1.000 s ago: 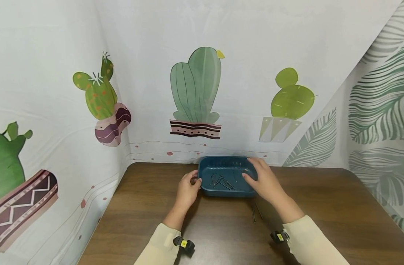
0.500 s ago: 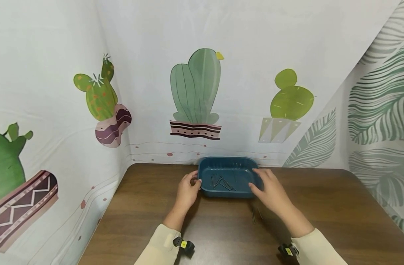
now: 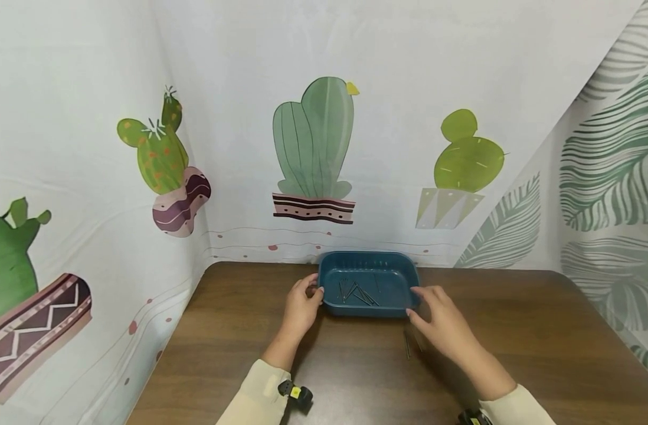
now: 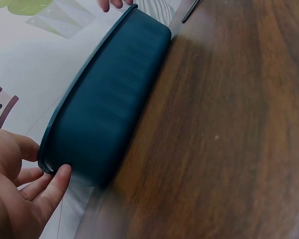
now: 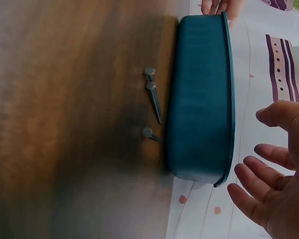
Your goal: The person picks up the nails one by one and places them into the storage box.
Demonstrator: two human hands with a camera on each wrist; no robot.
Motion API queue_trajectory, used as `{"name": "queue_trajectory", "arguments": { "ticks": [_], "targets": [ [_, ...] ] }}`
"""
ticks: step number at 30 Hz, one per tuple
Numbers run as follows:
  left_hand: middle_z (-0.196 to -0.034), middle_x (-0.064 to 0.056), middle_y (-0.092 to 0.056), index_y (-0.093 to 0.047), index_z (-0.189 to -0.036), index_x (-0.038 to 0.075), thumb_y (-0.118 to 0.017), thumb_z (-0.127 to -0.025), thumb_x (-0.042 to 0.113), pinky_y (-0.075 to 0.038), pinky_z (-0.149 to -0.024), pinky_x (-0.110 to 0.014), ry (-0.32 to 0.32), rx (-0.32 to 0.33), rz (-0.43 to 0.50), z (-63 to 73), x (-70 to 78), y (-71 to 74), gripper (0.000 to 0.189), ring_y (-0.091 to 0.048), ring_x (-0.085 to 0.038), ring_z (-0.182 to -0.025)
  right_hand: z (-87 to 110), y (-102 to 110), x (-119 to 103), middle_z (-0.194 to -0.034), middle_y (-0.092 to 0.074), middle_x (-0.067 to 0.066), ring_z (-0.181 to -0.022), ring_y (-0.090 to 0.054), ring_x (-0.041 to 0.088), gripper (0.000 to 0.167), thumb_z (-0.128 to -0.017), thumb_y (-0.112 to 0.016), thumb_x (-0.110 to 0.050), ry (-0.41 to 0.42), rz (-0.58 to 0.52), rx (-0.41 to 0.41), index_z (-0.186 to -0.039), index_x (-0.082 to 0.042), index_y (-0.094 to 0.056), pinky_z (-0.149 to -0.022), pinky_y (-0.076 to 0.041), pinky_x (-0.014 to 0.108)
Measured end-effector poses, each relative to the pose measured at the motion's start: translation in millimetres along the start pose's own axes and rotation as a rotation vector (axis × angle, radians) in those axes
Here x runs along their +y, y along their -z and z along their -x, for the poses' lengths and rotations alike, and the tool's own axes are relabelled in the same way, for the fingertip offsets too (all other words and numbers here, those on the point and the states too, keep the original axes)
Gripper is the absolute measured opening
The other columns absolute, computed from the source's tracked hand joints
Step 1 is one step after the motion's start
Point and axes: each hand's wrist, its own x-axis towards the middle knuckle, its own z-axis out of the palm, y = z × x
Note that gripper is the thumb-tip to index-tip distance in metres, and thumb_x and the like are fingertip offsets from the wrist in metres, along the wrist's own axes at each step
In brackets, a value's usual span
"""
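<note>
My left hand (image 3: pixel 301 304) grips the left end of a dark blue plastic tray (image 3: pixel 395 289); in the left wrist view its fingers (image 4: pixel 55 191) lie at the rim and outer wall. Several dark nails (image 3: pixel 366 294) lie in a loose pile on the tray's floor, left of its middle. My right hand (image 3: pixel 451 321) is at the tray's right front corner, thumb and fingers spread, holding nothing. The right wrist view shows it a little off the rim. On the table below that corner lie a few loose nails (image 5: pixel 155 103), close to the tray's front wall.
The brown wooden table (image 3: pixel 239 354) ends just behind the tray at a white cloth backdrop (image 3: pixel 393 177) printed with cacti. A black wrist camera (image 3: pixel 297 394) is strapped at the left cuff.
My right hand has drawn back from over the tray's inside, moving right and toward me, past its right edge. The left hand and the tray have stayed in place.
</note>
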Motion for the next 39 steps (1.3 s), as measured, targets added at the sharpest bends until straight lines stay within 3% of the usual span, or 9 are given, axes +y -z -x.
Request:
{"name": "queue_trajectory", "arguments": {
  "ticks": [3, 8, 11, 19, 27, 39],
  "targets": [
    [-0.118, -0.023, -0.063, -0.06, -0.133, -0.004, -0.065, -0.095, 0.006, -0.059, -0.069, -0.022, -0.004, -0.002, 0.003, 0.8, 0.3, -0.4, 0.04, -0.065, -0.023, -0.097, 5.2, -1.4, 0.7, -0.116, -0.061, 0.017, -0.109, -0.064, 0.034, 0.043, -0.089, -0.075, -0.02, 0.002, 0.004, -0.005, -0.126, 0.0, -0.063, -0.092, -0.054, 0.055],
    [-0.119, -0.021, -0.063, -0.06, -0.134, -0.003, -0.064, -0.096, 0.009, -0.059, -0.069, -0.021, 0.015, -0.01, 0.0, 1.4, 2.6, -0.5, 0.04, -0.065, -0.022, -0.097, 13.5, -2.9, 3.2, -0.101, -0.064, 0.005, -0.096, -0.067, 0.025, 0.019, -0.087, -0.077, -0.016, 0.018, 0.022, -0.009, -0.101, -0.008, -0.068, -0.085, -0.057, 0.048],
    [-0.119, -0.02, -0.064, -0.06, -0.134, -0.003, -0.064, -0.096, 0.009, -0.06, -0.069, -0.022, 0.021, -0.009, -0.007, 1.5, 3.4, -0.2, 0.041, -0.065, -0.022, -0.097, 16.8, -3.9, 5.4, -0.095, -0.062, 0.0, -0.091, -0.066, 0.02, 0.014, -0.085, -0.078, -0.015, 0.02, 0.046, -0.033, -0.094, -0.012, -0.067, -0.081, -0.058, 0.045],
    [-0.119, -0.023, -0.063, -0.059, -0.134, -0.004, -0.064, -0.095, 0.008, -0.059, -0.068, -0.022, 0.007, -0.008, -0.011, 0.8, 2.5, 0.5, 0.041, -0.066, -0.023, -0.096, 22.6, -4.5, 11.1, -0.089, -0.06, 0.0, -0.08, -0.06, 0.014, 0.015, -0.084, -0.077, -0.015, -0.035, 0.083, -0.149, -0.09, -0.014, -0.064, -0.071, -0.054, 0.039],
    [-0.118, -0.021, -0.064, -0.059, -0.135, -0.003, -0.064, -0.096, 0.009, -0.059, -0.069, -0.02, 0.009, -0.011, -0.005, 0.4, 2.4, 1.5, 0.041, -0.066, -0.022, -0.097, 29.2, -6.6, 16.2, -0.081, -0.054, -0.001, -0.07, -0.048, 0.012, 0.018, -0.084, -0.077, -0.018, -0.11, 0.102, -0.278, -0.085, -0.013, -0.06, -0.059, -0.042, 0.028],
    [-0.116, -0.018, -0.064, -0.06, -0.134, -0.002, -0.064, -0.095, 0.008, -0.059, -0.068, -0.021, 0.008, -0.011, -0.003, 0.7, 2.8, 1.8, 0.04, -0.067, -0.022, -0.096, 31.6, -10.2, 19.0, -0.079, -0.058, -0.001, -0.071, -0.051, 0.013, 0.015, -0.085, -0.074, -0.016, -0.161, 0.118, -0.345, -0.078, -0.013, -0.061, -0.062, -0.046, 0.033]
  ]
}}
